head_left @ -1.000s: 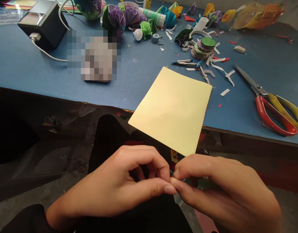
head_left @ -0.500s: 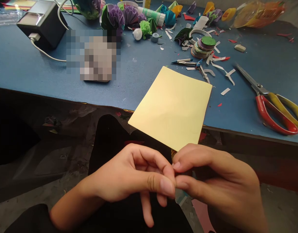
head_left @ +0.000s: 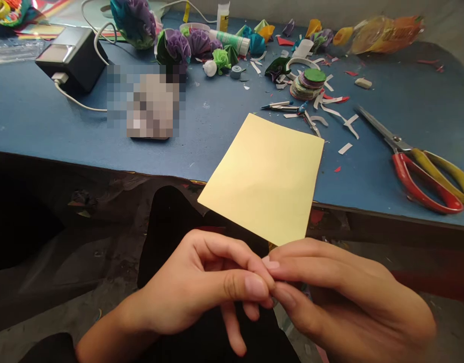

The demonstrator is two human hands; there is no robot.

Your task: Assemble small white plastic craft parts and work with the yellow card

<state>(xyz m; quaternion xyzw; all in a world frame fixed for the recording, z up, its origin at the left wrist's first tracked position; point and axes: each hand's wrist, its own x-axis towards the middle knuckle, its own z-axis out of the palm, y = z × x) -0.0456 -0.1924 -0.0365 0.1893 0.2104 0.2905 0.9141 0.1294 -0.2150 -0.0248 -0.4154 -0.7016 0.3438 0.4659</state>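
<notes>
My left hand (head_left: pixel 212 282) is held over my lap, thumb and index finger pinched together, the lower fingers hanging loosely. Against its fingertips, my right hand (head_left: pixel 341 292) closes its thumb and fingers in a pinch. Whatever lies between the fingertips, if anything, is too small or hidden to make out. Just beyond both hands, a pale yellow sheet of paper (head_left: pixel 265 176) lies partly on the blue table (head_left: pixel 205 133) and juts over its front edge. The sheet's near corner passes behind my right hand.
Large scissors (head_left: pixel 420 164) with red and yellow handles lie at the right. Behind the sheet are a drawing compass (head_left: pixel 288 107), a stack of paper discs (head_left: pixel 307 84) and white paper scraps (head_left: pixel 345 148). A black box (head_left: pixel 71 60) with a cable, crepe-paper flowers (head_left: pixel 173 48) and an orange bottle (head_left: pixel 386 35) stand farther back.
The right hand's fingers have spread and stretched out more, its back shifting right. Both hands stay together at the fingertips. The whole view has tilted slightly upward.
</notes>
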